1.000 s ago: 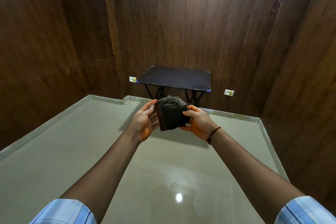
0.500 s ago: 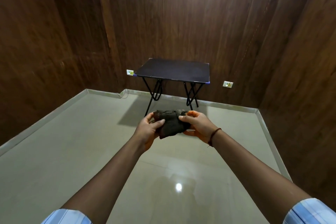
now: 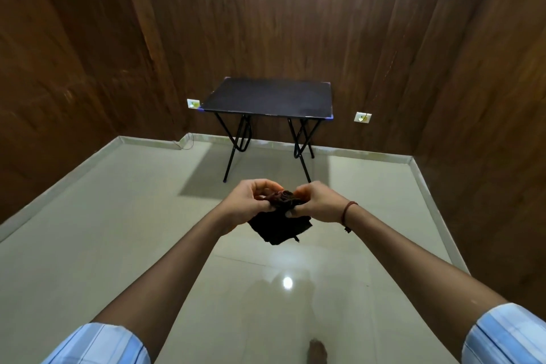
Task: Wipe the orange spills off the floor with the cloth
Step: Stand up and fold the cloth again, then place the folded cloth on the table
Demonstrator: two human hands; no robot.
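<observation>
The cloth (image 3: pixel 280 229) hangs in the middle of the frame, above the floor (image 3: pixel 118 230). The left hand (image 3: pixel 251 204) and right hand (image 3: pixel 318 202) both pinch its bunched top. I see no orange spills, so wiping looks not started.

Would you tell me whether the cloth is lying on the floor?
No, the left hand and right hand grip the cloth in the air above the floor.
</observation>
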